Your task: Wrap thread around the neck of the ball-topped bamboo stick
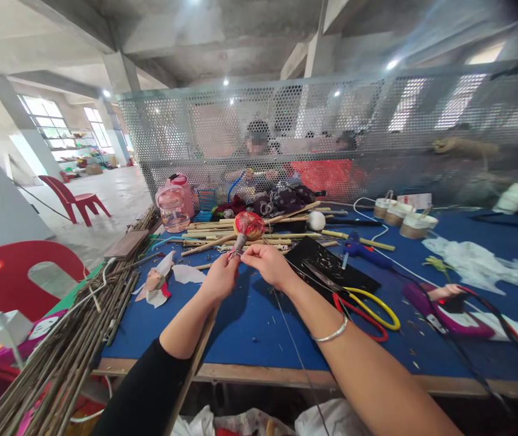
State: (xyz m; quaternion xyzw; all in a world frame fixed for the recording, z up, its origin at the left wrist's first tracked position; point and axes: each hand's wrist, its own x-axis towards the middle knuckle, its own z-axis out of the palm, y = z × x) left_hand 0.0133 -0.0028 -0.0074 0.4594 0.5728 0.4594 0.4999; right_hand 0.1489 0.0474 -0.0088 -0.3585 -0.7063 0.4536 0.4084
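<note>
My left hand (219,278) is closed round a thin wooden stick (193,375), whose lower end runs back along my forearm. On top of the stick sits a round red and yellow head (249,225) with a greyish wrapped neck (239,243). Just below that neck, the fingers of my right hand (268,264) are pinched together, close against my left fingertips. From under the right hand a thin dark string (296,348) hangs down past the table edge. What lies between the right fingertips is too small to see fully.
Scissors (368,309) with yellow and red handles and a blue glue gun (363,251) lie on the right. Cut sticks (213,233) and a white ball (316,220) lie behind. Fabric scraps (157,281) and long twigs (68,339) are left. A perforated screen (213,133) stands behind.
</note>
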